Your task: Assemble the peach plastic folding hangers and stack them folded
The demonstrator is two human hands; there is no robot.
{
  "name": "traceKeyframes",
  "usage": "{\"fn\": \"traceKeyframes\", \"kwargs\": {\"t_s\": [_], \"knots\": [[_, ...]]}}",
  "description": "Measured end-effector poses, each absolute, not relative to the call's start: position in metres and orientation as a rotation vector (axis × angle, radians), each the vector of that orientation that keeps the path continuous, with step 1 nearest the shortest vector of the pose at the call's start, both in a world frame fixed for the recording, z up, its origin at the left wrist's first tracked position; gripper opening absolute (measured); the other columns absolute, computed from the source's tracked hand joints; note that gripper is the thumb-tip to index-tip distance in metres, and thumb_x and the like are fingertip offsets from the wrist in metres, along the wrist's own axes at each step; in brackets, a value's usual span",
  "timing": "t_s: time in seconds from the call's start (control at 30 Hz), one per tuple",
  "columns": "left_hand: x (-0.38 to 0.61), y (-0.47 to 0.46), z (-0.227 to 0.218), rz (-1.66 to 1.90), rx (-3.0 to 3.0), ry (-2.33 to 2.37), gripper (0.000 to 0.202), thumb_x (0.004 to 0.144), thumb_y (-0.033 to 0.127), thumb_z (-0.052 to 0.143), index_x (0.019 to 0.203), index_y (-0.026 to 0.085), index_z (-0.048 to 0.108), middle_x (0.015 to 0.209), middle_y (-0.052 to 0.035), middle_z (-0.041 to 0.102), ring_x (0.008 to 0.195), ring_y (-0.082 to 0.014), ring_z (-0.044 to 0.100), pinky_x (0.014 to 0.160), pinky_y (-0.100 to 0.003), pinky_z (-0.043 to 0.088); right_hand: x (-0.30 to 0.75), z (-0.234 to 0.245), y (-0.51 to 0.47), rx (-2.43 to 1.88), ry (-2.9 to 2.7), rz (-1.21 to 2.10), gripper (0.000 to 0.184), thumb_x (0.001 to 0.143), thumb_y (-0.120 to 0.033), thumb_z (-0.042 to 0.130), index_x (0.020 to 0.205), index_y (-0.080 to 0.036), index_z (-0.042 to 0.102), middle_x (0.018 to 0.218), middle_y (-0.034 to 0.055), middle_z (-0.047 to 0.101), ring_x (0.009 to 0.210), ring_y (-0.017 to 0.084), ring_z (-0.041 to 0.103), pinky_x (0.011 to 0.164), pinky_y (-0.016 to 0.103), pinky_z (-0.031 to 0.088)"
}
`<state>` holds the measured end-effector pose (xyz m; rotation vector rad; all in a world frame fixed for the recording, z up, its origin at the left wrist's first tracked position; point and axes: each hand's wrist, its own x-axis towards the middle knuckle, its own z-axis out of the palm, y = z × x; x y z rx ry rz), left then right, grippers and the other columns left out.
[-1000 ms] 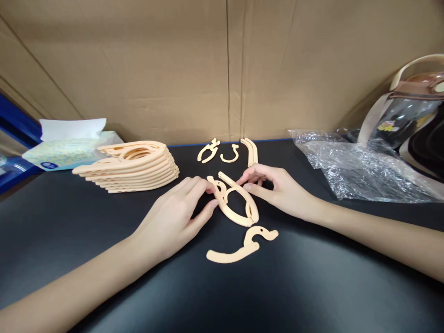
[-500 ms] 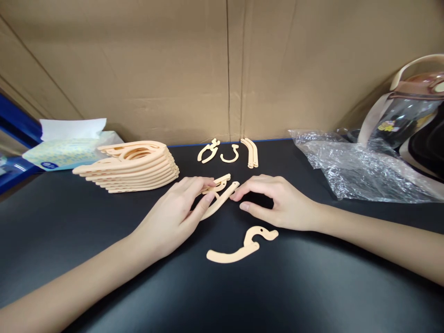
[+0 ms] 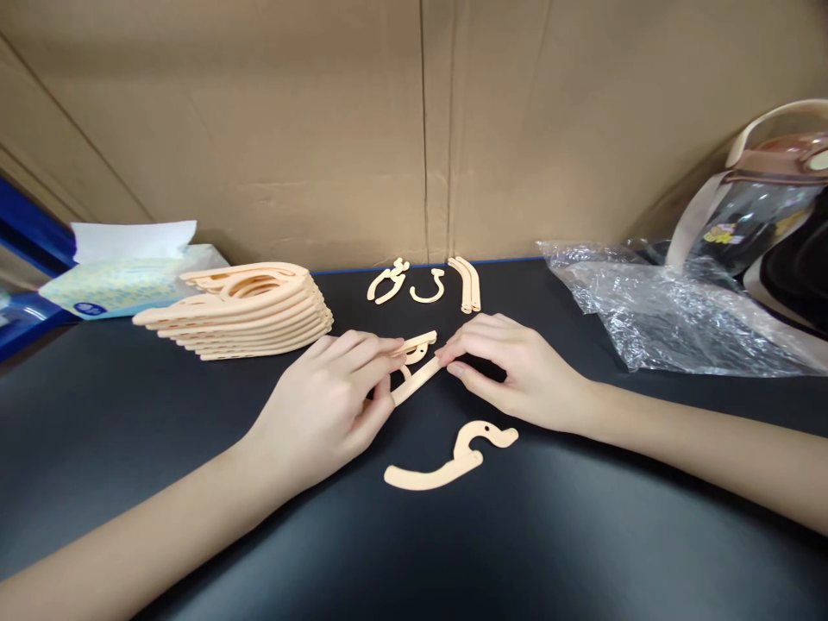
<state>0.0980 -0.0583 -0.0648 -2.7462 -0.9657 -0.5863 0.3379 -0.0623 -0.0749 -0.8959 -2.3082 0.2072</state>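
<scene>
One smooth peach plastic hanger part [image 3: 420, 378] is pinched midway across the matte black tabletop [image 3: 582, 535], left hand [image 3: 323, 405] and right hand [image 3: 517, 373] closed on its ends; one curved flat piece [image 3: 446, 464] is laid nearer

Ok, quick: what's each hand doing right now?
Left hand: closed on the peach plastic hanger part.
Right hand: pinching that part's other end.

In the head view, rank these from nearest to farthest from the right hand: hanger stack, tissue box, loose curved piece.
From the right hand, pinching the hanger arm:
1. Loose curved piece, just in front, toward the person.
2. Hanger stack, to the left, beyond the left hand.
3. Tissue box, far left at the back.
</scene>
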Motion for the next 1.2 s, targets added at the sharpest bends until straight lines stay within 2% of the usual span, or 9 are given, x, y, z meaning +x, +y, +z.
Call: {"fn": "traceKeyframes", "kwargs": {"t_s": [0.1,0.3,0.43,0.5,0.63,0.8,1.03,1.1,1.2], "knots": [[0.1,-0.061,-0.065,-0.576,-2.659,-0.875,0.032,0.095,0.022,0.042,0.107,0.01,0.07,0.113,-0.0106,0.074,0.094,-0.0256,0.069,0.077,-0.04,0.054,0.337,-0.074,-0.065,-0.857,-2.318,0.165,0.012,0.094,-0.016,0.054,0.093,-0.019,0.065,0.088,0.0033,0.073,0.084,0.018,0.064,0.083,0.036,0.046],[0.101,-0.062,-0.066,-0.532,-2.563,-0.772,0.037,0.098,0.025,0.04,0.103,0.01,0.073,0.115,-0.012,0.073,0.097,-0.0278,0.072,0.077,-0.04,0.059,0.336,-0.072,-0.071,-0.712,-2.353,0.026,0.016,0.094,-0.03,0.057,0.084,-0.02,0.065,0.079,0.0026,0.072,0.084,0.018,0.066,0.082,0.036,0.047],[0.1,-0.062,-0.067,-0.532,-2.57,-0.832,0.04,0.099,0.029,0.041,0.107,0.005,0.072,0.119,-0.0156,0.071,0.099,-0.0312,0.072,0.077,-0.044,0.06,0.335,-0.072,-0.074,-0.503,-2.461,-0.082,0.028,0.09,-0.045,0.06,0.081,-0.02,0.064,0.076,0.0037,0.071,0.085,0.021,0.067,0.084,0.038,0.048],[0.099,-0.062,-0.067,-0.537,-2.58,-0.874,0.041,0.099,0.027,0.04,0.11,0.004,0.071,0.12,-0.0155,0.07,0.1,-0.0311,0.071,0.079,-0.045,0.061,0.335,-0.071,-0.075,-0.418,-2.537,-0.147,0.033,0.09,-0.048,0.057,0.077,-0.019,0.065,0.08,0.0063,0.071,0.087,0.022,0.066,0.084,0.039,0.048],[0.099,-0.063,-0.066,-0.549,-2.593,-0.92,0.038,0.096,0.023,0.041,0.112,0.007,0.071,0.121,-0.0124,0.07,0.098,-0.0299,0.072,0.08,-0.046,0.061,0.333,-0.069,-0.078,-0.273,-2.68,-0.306,0.027,0.093,-0.031,0.05,0.079,-0.016,0.068,0.09,0.0104,0.071,0.089,0.022,0.064,0.085,0.037,0.049],[0.099,-0.061,-0.065,-0.602,-2.612,-1.053,0.035,0.095,0.027,0.044,0.11,0.015,0.073,0.118,-0.0072,0.072,0.099,-0.0289,0.072,0.094,-0.054,0.055,0.333,-0.067,-0.082,-0.289,-2.747,-0.315,0.025,0.092,-0.014,0.045,0.089,-0.017,0.07,0.104,0.0091,0.071,0.095,0.021,0.061,0.083,0.034,0.049],[0.095,-0.057,-0.063,-0.577,-2.692,-1.142,0.032,0.093,0.039,0.056,0.111,0.018,0.073,0.12,-0.0065,0.07,0.106,-0.032,0.07,0.097,-0.056,0.053,0.336,-0.075,-0.076,-0.492,-2.616,-0.218,0.024,0.093,-0.005,0.046,0.082,-0.018,0.063,0.104,0.006,0.068,0.098,0.018,0.055,0.08,0.03,0.044],[0.094,-0.055,-0.062,-0.57,-2.701,-1.173,0.032,0.093,0.039,0.056,0.111,0.019,0.073,0.12,-0.0054,0.071,0.104,-0.0317,0.071,0.095,-0.055,0.054,0.336,-0.077,-0.075,-0.6,-2.554,-0.272,0.026,0.095,-0.006,0.045,0.079,-0.018,0.062,0.103,0.0061,0.067,0.097,0.018,0.055,0.082,0.031,0.042],[0.092,-0.054,-0.06,-0.575,-2.712,-1.224,0.032,0.094,0.04,0.056,0.111,0.02,0.074,0.118,-0.0041,0.072,0.101,-0.031,0.072,0.095,-0.054,0.055,0.334,-0.076,-0.076,-0.832,-2.452,-0.414,0.021,0.093,-0.006,0.046,0.086,-0.016,0.063,0.103,0.009,0.067,0.093,0.02,0.056,0.079,0.032,0.041]]}}
